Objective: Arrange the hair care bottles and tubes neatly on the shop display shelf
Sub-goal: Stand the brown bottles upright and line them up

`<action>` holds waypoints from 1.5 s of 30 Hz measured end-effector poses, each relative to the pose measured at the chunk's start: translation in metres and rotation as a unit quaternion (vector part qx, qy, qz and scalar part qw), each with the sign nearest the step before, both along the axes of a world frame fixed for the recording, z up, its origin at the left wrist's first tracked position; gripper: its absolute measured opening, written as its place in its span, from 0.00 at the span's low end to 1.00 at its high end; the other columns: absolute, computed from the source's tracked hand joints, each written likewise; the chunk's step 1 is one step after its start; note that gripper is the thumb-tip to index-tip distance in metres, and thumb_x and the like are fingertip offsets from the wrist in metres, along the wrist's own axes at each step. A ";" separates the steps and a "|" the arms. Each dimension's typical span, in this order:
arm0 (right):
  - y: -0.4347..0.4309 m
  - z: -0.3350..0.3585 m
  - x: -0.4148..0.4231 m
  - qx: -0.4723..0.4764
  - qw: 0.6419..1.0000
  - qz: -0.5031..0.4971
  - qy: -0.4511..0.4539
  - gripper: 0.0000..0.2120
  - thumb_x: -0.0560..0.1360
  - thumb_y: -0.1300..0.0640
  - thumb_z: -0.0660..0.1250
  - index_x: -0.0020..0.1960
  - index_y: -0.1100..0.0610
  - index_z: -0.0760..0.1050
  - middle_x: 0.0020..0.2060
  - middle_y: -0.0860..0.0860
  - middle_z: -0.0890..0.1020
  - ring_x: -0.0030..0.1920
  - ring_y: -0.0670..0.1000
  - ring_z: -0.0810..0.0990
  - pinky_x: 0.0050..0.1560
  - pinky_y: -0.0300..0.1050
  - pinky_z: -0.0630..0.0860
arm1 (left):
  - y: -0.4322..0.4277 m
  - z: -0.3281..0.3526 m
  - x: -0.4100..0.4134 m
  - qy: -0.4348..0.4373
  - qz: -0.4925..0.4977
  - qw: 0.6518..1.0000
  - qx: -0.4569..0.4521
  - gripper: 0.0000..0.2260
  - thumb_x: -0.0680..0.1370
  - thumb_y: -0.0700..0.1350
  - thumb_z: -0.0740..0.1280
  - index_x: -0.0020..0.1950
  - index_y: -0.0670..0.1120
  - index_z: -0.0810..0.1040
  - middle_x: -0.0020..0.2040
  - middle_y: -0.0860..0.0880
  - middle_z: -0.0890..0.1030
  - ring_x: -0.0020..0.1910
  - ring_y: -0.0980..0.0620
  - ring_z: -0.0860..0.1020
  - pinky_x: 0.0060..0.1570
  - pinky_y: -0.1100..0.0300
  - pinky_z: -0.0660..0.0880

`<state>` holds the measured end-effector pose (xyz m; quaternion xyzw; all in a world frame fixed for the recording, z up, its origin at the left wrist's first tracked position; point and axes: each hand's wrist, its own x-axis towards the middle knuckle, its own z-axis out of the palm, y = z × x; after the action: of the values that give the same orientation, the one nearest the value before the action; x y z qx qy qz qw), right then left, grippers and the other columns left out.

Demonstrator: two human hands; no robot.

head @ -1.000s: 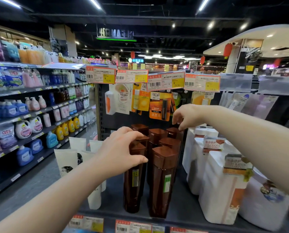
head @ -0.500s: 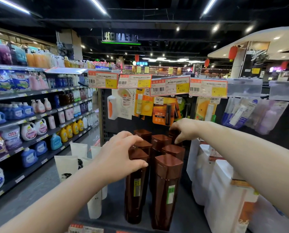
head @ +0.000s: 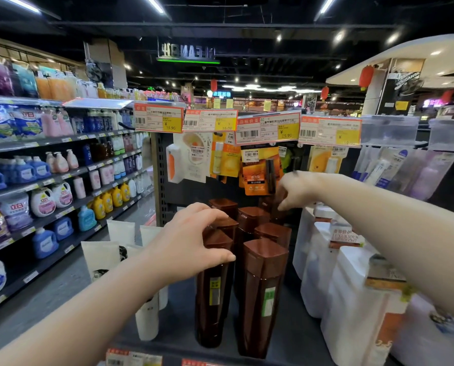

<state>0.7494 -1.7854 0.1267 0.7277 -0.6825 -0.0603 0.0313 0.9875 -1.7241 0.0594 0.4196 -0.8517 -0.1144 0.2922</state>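
Observation:
Several tall brown bottles with brown caps stand in two rows on the dark display shelf. My left hand grips the cap of the front left brown bottle, thumb on its near side. The front right brown bottle stands beside it, untouched. My right hand reaches over the rows and its curled fingers hold the cap of the rear right brown bottle, which the hand mostly hides. White tubes stand to the left of the bottles.
Large white bottles with orange labels crowd the shelf's right side. Hanging sachet packs and price tags sit above the rear bottles. A long aisle shelf of detergent jugs runs along the left.
My right hand has dropped from above the rear bottles onto the rear right cap. My left hand has stayed on the front left bottle's cap. The view has shifted slightly.

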 end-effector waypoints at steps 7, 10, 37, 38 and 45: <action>0.010 -0.002 0.028 0.026 0.985 0.071 -0.158 0.24 0.71 0.42 0.69 0.62 0.54 0.73 0.52 0.50 0.79 0.48 0.49 0.81 0.45 0.42 0.81 | -0.002 -0.003 -0.003 -0.007 0.009 1.000 -0.011 0.26 0.68 0.55 0.73 0.65 0.57 0.71 0.58 0.58 0.68 0.61 0.58 0.66 0.60 0.65 0.64; 0.005 -0.010 0.035 0.035 0.988 0.089 -0.123 0.27 0.70 0.44 0.71 0.65 0.55 0.72 0.58 0.51 0.78 0.52 0.51 0.80 0.50 0.44 0.80 | 0.000 -0.005 -0.004 -0.004 0.015 1.000 -0.010 0.26 0.69 0.54 0.72 0.65 0.57 0.71 0.57 0.59 0.66 0.60 0.59 0.65 0.59 0.66 0.62; 0.068 0.013 0.016 0.063 0.980 0.148 -0.118 0.20 0.74 0.58 0.67 0.65 0.46 0.72 0.57 0.41 0.72 0.49 0.37 0.71 0.53 0.37 0.68 | 0.007 -0.017 0.003 0.041 0.013 0.999 -0.008 0.29 0.67 0.52 0.74 0.66 0.56 0.68 0.59 0.56 0.67 0.58 0.56 0.69 0.56 0.64 0.65; 0.069 0.012 0.019 0.095 0.980 0.149 -0.088 0.23 0.73 0.57 0.68 0.66 0.45 0.70 0.58 0.41 0.72 0.47 0.37 0.71 0.52 0.37 0.67 | 0.007 -0.018 0.003 0.040 0.013 0.999 -0.002 0.29 0.68 0.52 0.74 0.66 0.56 0.68 0.59 0.56 0.67 0.58 0.56 0.69 0.57 0.64 0.66; 0.066 0.000 0.020 0.066 0.986 0.151 -0.031 0.24 0.71 0.53 0.71 0.65 0.48 0.70 0.57 0.46 0.75 0.52 0.46 0.73 0.49 0.38 0.69 | 0.005 -0.020 0.003 0.051 0.011 0.999 0.004 0.24 0.70 0.47 0.73 0.64 0.54 0.71 0.56 0.54 0.70 0.55 0.57 0.70 0.55 0.66 0.64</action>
<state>0.7697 -1.7198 0.1266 0.8245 -0.5599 -0.0769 -0.0290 0.9907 -1.7189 0.0390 0.4240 -0.8304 -0.1354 0.3351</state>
